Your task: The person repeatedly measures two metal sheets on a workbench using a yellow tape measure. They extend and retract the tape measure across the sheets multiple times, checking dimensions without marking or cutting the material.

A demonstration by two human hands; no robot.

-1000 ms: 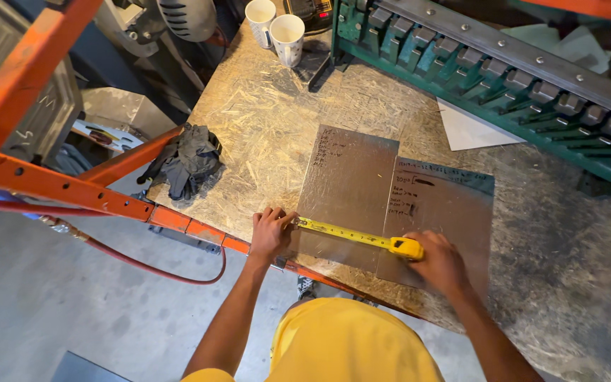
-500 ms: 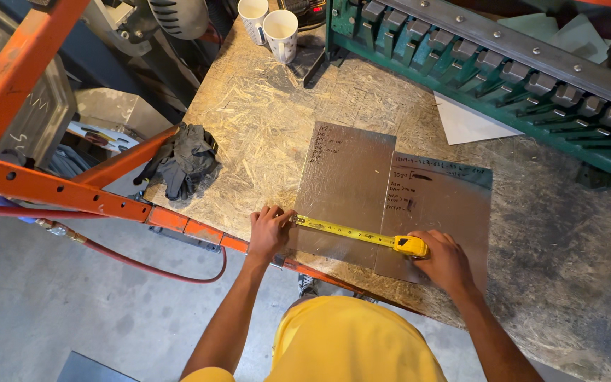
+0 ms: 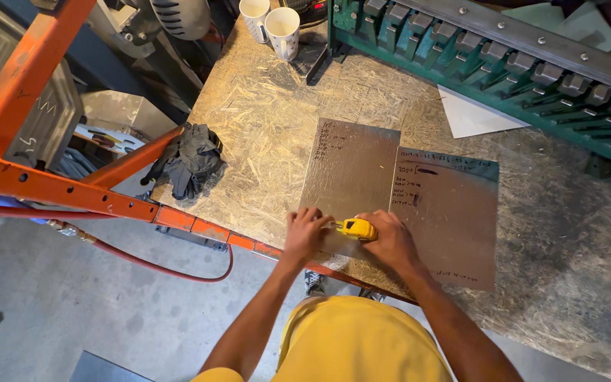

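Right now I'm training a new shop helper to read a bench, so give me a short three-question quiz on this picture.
1. True or false: the yellow tape measure lies between the left hand and the right hand.
2. What sits at the table's left edge, near the orange frame?
A. black gloves
B. a hammer
C. a drill
3. How many white cups stand at the far end of the chipboard table?

Key
1. True: both hands meet at it, over the near edge of the metal sheet.
2. A.
3. Two, side by side.
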